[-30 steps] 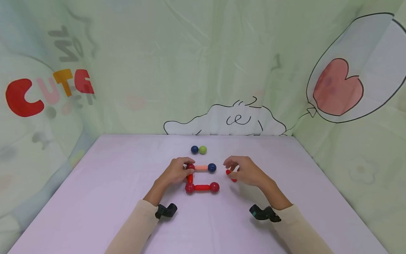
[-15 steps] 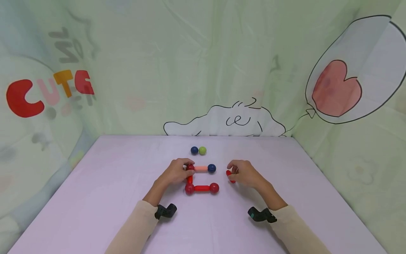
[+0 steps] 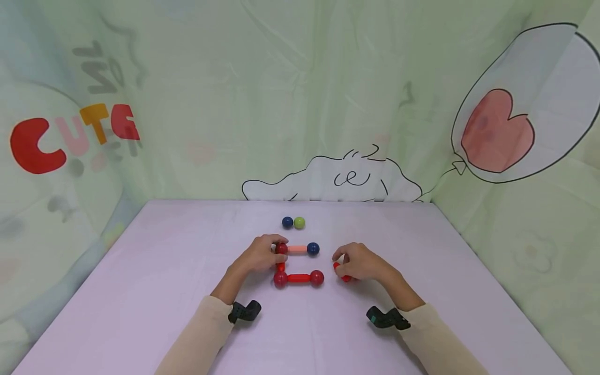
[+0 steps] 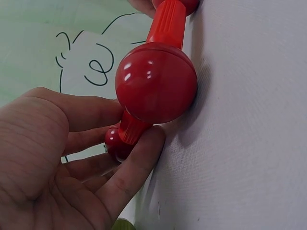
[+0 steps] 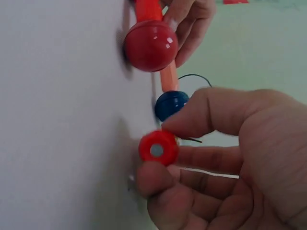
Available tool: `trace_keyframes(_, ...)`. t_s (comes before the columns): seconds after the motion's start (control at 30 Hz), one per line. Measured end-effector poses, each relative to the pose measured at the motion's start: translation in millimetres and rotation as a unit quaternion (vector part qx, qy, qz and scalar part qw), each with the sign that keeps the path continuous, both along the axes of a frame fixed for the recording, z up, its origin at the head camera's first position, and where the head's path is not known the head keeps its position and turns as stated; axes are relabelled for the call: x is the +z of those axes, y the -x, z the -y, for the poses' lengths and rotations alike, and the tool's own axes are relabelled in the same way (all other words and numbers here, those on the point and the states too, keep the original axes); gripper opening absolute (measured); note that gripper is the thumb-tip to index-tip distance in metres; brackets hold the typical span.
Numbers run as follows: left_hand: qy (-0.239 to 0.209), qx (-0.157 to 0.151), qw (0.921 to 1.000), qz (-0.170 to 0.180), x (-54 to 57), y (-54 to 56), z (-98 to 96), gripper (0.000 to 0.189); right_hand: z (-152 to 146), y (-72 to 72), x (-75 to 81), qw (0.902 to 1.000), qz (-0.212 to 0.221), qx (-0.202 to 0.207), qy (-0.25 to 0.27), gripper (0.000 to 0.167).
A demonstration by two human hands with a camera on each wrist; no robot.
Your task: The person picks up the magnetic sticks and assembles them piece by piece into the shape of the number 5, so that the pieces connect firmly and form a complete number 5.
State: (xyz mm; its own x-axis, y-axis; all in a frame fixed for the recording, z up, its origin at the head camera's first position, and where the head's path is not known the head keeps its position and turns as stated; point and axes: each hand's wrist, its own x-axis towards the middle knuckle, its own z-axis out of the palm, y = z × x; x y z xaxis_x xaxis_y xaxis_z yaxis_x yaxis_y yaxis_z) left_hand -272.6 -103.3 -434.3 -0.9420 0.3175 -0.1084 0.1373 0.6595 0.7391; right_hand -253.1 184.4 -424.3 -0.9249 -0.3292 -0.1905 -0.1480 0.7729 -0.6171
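Observation:
In the head view, my left hand [image 3: 260, 254] holds the far-left red ball [image 3: 281, 248], with the thumb on its near side. This ball belongs to a three-sided shape of balls and rods on the table. A red rod [image 4: 134, 127] runs from it to the near-left red ball [image 4: 156, 82]. Another red rod [image 3: 299, 278] ends in a red ball [image 3: 316, 278]. On the far side, a salmon-pink rod [image 3: 297, 249] ends in a blue ball [image 3: 313, 249]. To the right, my right hand [image 3: 362, 261] pinches a loose red rod [image 5: 157, 148], its grey tip facing the wrist camera.
A dark blue ball [image 3: 287, 222] and a lime-green ball [image 3: 299, 222] lie side by side behind the shape. The table [image 3: 140, 291] has a pale lilac cover. A printed curtain [image 3: 197, 104] hangs behind it and at both sides.
My right hand has come slightly nearer to me with the red rod. My left hand and the joined shape have stayed in place.

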Motion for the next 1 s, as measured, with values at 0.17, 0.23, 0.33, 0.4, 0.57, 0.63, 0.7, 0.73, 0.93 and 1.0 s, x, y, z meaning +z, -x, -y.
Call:
trace_keyframes(0.17, 0.002, 0.001, 1.0000, -0.001, 1.1, -0.6, 0.8, 0.046, 2.8, -4.8, 8.1, 0.9961, 0.045, 0.034, 0.068, 0.037)
trace_keyframes(0.23, 0.001, 0.002, 1.0000, 0.000, 1.8, -1.0, 1.1, 0.046, 4.3, -6.5, 11.4, 0.9915, 0.068, 0.051, 0.099, 0.036)
trace_keyframes(0.33, -0.001, 0.004, 1.0000, 0.002, 2.9, -1.3, 1.4, 0.046, 6.5, -8.8, 15.3, 0.9825, 0.097, 0.080, 0.138, 0.031)
trace_keyframes(0.4, -0.005, 0.005, 1.0000, 0.003, 3.5, -1.0, 1.4, 0.046, 8.3, -10.3, 17.7, 0.9764, 0.110, 0.094, 0.160, 0.028)
trace_keyframes(0.57, -0.012, -0.001, 0.9999, 0.003, 2.4, 1.0, 0.0, 0.046, 12.5, -16.9, 19.2, 0.9658, 0.128, 0.081, 0.210, 0.027)
trace_keyframes(0.63, -0.012, -0.004, 0.9999, 0.001, 1.3, 1.7, -0.5, 0.045, 14.1, -21.0, 17.1, 0.9629, 0.131, 0.062, 0.228, 0.027)
trace_keyframes(0.7, -0.011, -0.004, 0.9999, 0.001, 0.5, 2.1, -0.6, 0.046, 15.9, -25.3, 13.4, 0.9602, 0.133, 0.047, 0.241, 0.027)
trace_keyframes(0.73, -0.011, -0.004, 0.9999, -0.002, 0.1, 2.6, -0.2, 0.045, 17.0, -27.6, 11.2, 0.9585, 0.137, 0.040, 0.247, 0.027)
trace_keyframes(0.93, -0.007, 0.000, 1.0000, 0.002, -1.2, 2.6, 1.9, 0.045, 22.0, -39.0, 1.9, 0.9517, 0.159, 0.021, 0.262, 0.030)
trace_keyframes(1.0, -0.006, -0.001, 1.0000, 0.002, -1.0, 2.1, 1.9, 0.045, 23.5, -41.7, 1.3, 0.9507, 0.162, 0.019, 0.264, 0.031)
